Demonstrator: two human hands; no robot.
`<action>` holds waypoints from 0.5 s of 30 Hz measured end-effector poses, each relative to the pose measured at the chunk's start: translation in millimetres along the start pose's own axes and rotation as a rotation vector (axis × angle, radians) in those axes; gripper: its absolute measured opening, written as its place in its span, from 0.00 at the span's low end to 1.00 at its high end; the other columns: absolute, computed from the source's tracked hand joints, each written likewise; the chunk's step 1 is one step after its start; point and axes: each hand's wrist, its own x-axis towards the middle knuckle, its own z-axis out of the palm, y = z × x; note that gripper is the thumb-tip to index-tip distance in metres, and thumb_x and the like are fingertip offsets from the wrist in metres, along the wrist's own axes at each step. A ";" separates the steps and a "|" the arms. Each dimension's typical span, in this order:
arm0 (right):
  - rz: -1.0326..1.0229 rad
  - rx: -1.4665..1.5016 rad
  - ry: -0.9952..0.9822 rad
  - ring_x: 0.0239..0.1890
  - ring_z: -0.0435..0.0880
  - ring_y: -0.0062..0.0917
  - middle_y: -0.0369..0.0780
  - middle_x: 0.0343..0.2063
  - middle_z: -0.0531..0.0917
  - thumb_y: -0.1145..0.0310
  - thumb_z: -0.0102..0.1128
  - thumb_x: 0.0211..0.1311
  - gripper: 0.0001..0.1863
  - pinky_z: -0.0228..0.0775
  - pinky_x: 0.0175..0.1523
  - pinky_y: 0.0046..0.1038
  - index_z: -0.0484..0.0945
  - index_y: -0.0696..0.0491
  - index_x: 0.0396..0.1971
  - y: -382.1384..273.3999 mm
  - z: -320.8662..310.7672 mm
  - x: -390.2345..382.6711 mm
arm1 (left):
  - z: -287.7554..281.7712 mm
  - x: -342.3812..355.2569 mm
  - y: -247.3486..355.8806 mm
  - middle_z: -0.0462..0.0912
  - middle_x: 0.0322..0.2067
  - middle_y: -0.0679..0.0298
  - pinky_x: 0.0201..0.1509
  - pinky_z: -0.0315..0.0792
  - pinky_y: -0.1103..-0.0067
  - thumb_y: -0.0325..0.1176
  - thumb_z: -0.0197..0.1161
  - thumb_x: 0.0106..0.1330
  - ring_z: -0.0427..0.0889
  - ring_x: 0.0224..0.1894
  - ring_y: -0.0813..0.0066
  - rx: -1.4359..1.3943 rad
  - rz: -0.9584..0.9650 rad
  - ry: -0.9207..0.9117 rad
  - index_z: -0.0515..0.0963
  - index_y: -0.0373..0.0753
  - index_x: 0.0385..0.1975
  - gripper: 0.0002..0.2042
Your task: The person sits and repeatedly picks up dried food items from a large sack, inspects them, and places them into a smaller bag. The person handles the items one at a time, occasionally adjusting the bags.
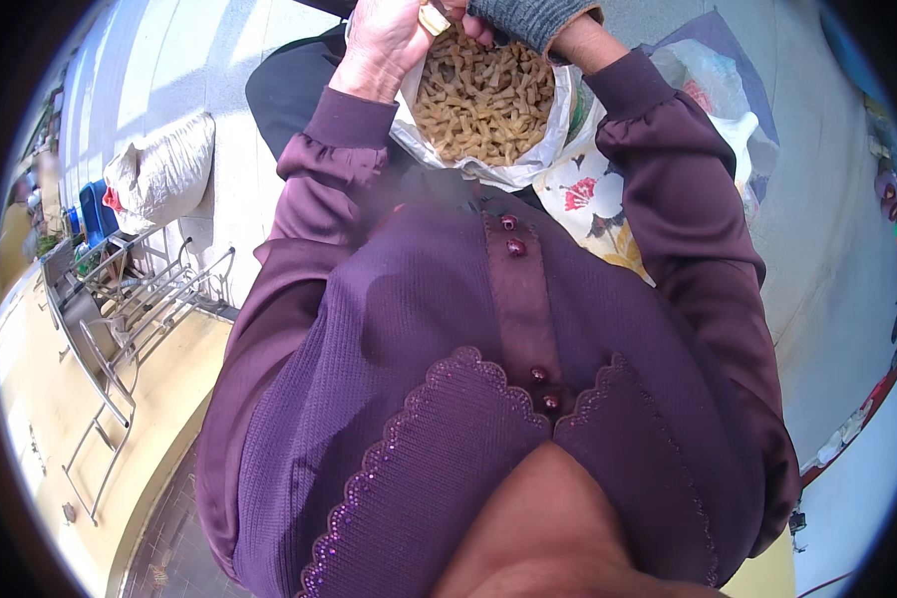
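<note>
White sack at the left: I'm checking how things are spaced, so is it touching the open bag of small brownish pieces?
Apart. The head view shows pale floor between the white sack and the open bag.

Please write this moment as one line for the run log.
left hand: touching pale piece | right hand: grey covering, partly out of frame | below: white bag, open, tan pieces inside
</note>
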 end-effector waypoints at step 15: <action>-0.060 -0.125 0.128 0.25 0.79 0.22 0.40 0.23 0.80 0.56 0.55 0.60 0.15 0.70 0.31 0.25 0.78 0.53 0.37 -12.7 -29.9 -66.2 | -161.1 14.9 -139.4 0.68 0.56 0.43 0.57 0.71 0.74 0.23 0.48 0.63 0.76 0.52 0.57 1.209 -0.640 0.386 0.56 0.33 0.63 0.26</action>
